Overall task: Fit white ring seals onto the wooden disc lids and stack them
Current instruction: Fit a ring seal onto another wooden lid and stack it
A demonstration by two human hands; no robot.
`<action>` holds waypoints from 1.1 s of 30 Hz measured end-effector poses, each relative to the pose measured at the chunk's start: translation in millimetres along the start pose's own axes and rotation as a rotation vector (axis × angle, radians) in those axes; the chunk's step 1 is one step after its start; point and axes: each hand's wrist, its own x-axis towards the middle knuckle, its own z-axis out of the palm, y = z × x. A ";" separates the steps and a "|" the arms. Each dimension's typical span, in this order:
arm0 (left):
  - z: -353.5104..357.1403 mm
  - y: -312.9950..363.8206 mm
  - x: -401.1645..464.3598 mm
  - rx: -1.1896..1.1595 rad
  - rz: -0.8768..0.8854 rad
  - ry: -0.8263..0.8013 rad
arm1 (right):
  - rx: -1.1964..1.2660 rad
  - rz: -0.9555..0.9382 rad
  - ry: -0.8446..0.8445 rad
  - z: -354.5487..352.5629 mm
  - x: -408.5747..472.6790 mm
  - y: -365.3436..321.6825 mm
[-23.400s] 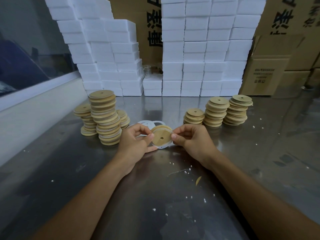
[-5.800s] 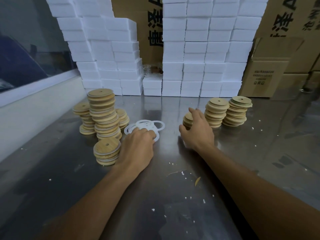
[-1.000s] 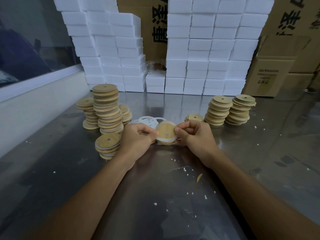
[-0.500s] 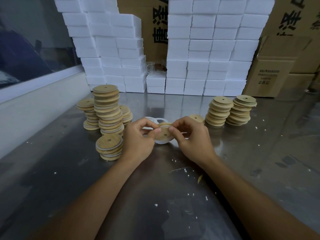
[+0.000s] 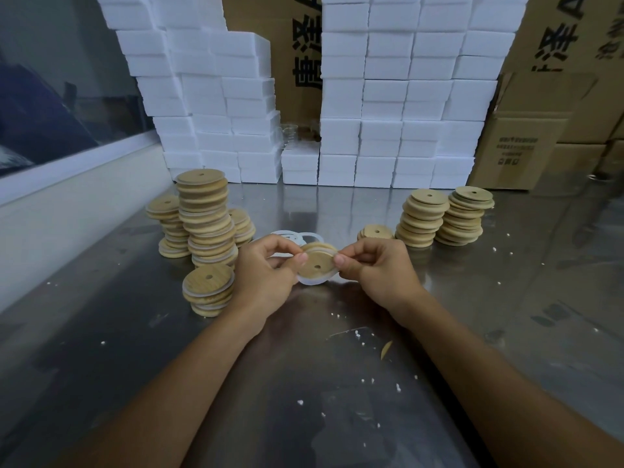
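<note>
Head view: left hand (image 5: 266,268) and right hand (image 5: 378,266) pinch wooden disc lid (image 5: 315,265); white ring seal (image 5: 312,281) hangs below, half-seated. Uneven stretching risks it slipping off.

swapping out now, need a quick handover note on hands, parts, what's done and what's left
Left hand and right hand: both pinch one lid above the table, a white seal partly on its rim.
Loose seals lie just behind the hands.
Done: sealed lids in the short stack and the tall stacks on the left.
Left: finish seating this seal, add the lid to the short stack, then do the bare lids on the right.
</note>
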 end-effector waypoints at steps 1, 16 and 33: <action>0.3 0.0 0.2 -0.005 -0.014 0.003 | 0.017 0.012 -0.006 -0.9 0.0 -0.7; 2.0 0.6 2.1 -0.145 -0.197 0.046 | 0.114 0.068 -0.021 -0.2 -2.9 -1.2; 9.5 8.3 -3.6 -0.359 -0.292 0.043 | 0.293 0.095 -0.074 -3.0 -5.6 -5.9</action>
